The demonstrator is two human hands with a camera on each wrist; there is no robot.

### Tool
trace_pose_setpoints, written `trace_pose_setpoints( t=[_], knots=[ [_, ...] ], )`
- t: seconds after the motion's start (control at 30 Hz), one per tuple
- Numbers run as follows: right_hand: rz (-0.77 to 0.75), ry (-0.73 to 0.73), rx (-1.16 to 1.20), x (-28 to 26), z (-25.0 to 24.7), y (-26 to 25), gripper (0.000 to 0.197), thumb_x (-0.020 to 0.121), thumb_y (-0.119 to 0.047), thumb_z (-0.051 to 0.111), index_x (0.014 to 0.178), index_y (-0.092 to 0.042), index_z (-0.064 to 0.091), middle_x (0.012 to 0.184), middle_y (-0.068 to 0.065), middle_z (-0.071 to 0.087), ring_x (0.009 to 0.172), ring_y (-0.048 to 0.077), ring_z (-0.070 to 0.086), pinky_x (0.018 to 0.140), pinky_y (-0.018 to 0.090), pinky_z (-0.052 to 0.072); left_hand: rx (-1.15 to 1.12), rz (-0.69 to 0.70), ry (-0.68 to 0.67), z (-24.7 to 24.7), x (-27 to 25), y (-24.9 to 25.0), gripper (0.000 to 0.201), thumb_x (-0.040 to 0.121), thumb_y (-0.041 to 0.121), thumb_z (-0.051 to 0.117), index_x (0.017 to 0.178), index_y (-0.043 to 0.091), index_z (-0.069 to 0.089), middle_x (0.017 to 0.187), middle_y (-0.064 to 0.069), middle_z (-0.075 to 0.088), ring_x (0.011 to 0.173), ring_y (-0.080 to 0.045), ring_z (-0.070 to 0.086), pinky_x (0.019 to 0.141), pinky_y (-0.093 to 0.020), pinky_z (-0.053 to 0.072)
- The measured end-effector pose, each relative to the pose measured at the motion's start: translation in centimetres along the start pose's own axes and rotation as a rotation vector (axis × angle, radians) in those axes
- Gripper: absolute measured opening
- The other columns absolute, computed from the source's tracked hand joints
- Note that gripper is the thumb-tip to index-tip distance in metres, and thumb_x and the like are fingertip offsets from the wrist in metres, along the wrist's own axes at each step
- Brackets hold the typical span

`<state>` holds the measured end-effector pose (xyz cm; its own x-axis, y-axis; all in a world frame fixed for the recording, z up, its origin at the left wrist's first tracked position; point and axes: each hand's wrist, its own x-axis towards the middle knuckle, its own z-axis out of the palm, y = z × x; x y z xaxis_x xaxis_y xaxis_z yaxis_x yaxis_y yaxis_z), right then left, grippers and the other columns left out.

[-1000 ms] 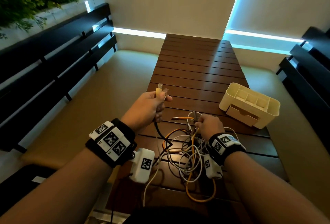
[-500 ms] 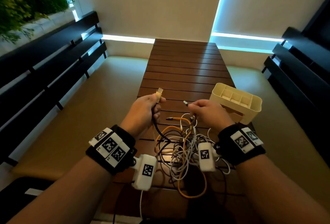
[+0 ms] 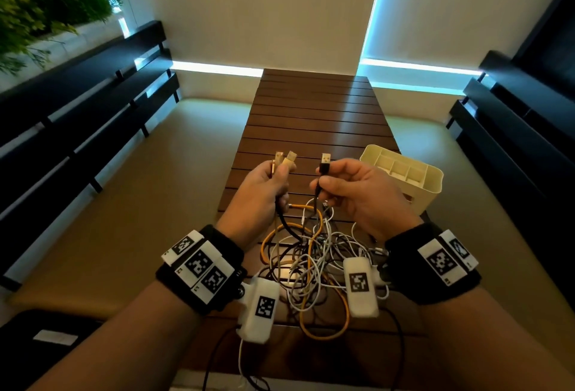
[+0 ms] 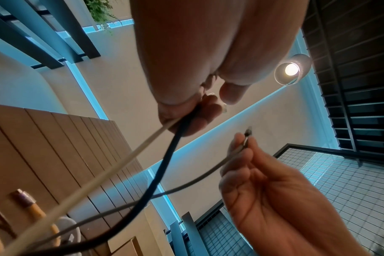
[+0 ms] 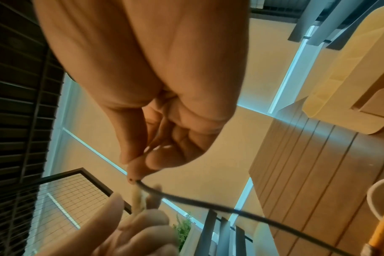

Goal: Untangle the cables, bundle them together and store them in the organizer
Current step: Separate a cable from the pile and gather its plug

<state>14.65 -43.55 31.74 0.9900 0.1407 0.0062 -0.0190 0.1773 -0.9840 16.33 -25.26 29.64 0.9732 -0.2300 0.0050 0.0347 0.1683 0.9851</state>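
My left hand (image 3: 264, 185) grips two plugs (image 3: 284, 158), with a black and a pale cord running down. My right hand (image 3: 354, 191) pinches a black plug (image 3: 324, 164). I think I am picking ends out of the cable pile (image 3: 311, 260) at lower middle. Next I must pull one cord free slowly. The box (image 3: 432, 183) at middle right looks empty, though I can't see every slot.

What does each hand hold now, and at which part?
The left hand grips two cables just below their plugs. The right hand pinches a black cable by its USB plug.
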Motion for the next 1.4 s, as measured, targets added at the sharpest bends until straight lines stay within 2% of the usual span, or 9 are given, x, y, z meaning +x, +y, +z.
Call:
trace_pose_setpoints(
  t=[0.2,0.4,0.53,0.7,0.77,0.9,1.03,1.2,1.4],
  knots=[
    [-0.103,0.020,-0.141,-0.7,1.9,-0.5,0.009,0.086,-0.007,0.069,0.093,-0.013,0.070,0.081,0.006,0.074,0.070,0.016,0.068,0.062,0.024,0.054,-0.023,0.106,-0.099,1.5,-0.8,0.7,0.023,0.102,0.027,0.044,0.112,0.012,0.060,0.079,0.000,0.057,0.064,-0.007,0.052,0.060,-0.023,0.046],
    [-0.106,0.059,-0.064,-1.0,2.5,-0.3,0.017,0.077,-0.016,0.074,0.090,-0.009,0.067,0.073,0.003,0.071,0.065,0.016,0.066,0.061,0.029,0.055,-0.180,0.108,-0.149,2.1,-1.1,0.9,0.040,0.098,0.036,0.046,0.117,0.002,0.056,0.102,-0.014,0.065,0.087,-0.025,0.064,0.073,-0.036,0.057],
    [-0.126,0.095,-0.089,-1.1,2.7,-0.1,0.023,0.072,-0.026,0.077,0.087,-0.012,0.066,0.074,0.006,0.071,0.065,0.019,0.065,0.064,0.036,0.054,-0.190,0.128,-0.167,2.6,-1.3,0.8,0.033,0.098,0.034,0.044,0.109,0.005,0.057,0.095,-0.011,0.063,0.082,-0.023,0.062,0.070,-0.035,0.054],
    [-0.168,0.150,-0.190,-1.4,2.9,0.5,0.011,0.087,-0.016,0.073,0.085,-0.015,0.062,0.070,0.001,0.066,0.060,0.013,0.060,0.057,0.028,0.049,-0.109,0.186,-0.113,3.1,-1.4,0.9,0.029,0.099,0.033,0.042,0.097,0.007,0.054,0.083,-0.005,0.059,0.072,-0.022,0.057,0.064,-0.036,0.051],
    [-0.169,0.153,-0.201,-1.4,3.0,0.6,0.009,0.088,-0.018,0.071,0.089,-0.015,0.063,0.074,0.001,0.065,0.065,0.013,0.062,0.062,0.028,0.052,-0.086,0.210,-0.080,3.3,-1.5,1.1,0.032,0.100,0.038,0.042,0.094,0.010,0.055,0.080,-0.004,0.057,0.072,-0.025,0.054,0.064,-0.036,0.050],
    [-0.107,0.073,-0.194,-1.8,2.8,1.2,0.014,0.087,-0.020,0.071,0.097,-0.013,0.064,0.090,0.005,0.067,0.082,0.017,0.064,0.079,0.033,0.056,-0.082,0.207,0.034,3.1,-1.5,1.7,0.032,0.098,0.042,0.039,0.093,0.015,0.056,0.073,0.005,0.055,0.067,-0.009,0.054,0.063,-0.027,0.050],
    [-0.046,-0.002,-0.371,-2.2,2.7,3.0,0.009,0.091,-0.023,0.069,0.096,-0.019,0.064,0.087,-0.002,0.067,0.079,0.011,0.063,0.079,0.033,0.054,-0.105,0.224,0.122,2.4,-1.2,2.5,0.031,0.107,0.032,0.031,0.095,0.017,0.055,0.072,0.004,0.055,0.069,-0.013,0.057,0.067,-0.028,0.050],
    [-0.047,-0.145,-0.489,-2.8,2.2,3.7,0.015,0.098,-0.030,0.057,0.088,-0.019,0.061,0.074,-0.008,0.063,0.068,0.003,0.060,0.067,0.017,0.049,-0.368,0.186,0.119,2.0,-1.1,4.2,0.035,0.108,0.037,0.029,0.092,0.013,0.050,0.060,0.005,0.035,0.046,-0.009,0.032,0.043,-0.023,0.035],
    [-0.112,-0.041,-0.636,-2.6,0.4,4.6,0.010,0.098,-0.028,0.058,0.091,-0.026,0.064,0.084,-0.004,0.063,0.079,0.012,0.061,0.073,0.033,0.053,-0.270,0.156,0.091,1.0,-1.1,4.4,0.047,0.106,0.047,0.025,0.089,0.013,0.052,0.057,0.006,0.032,0.044,-0.008,0.025,0.042,-0.022,0.027]
  ],
)
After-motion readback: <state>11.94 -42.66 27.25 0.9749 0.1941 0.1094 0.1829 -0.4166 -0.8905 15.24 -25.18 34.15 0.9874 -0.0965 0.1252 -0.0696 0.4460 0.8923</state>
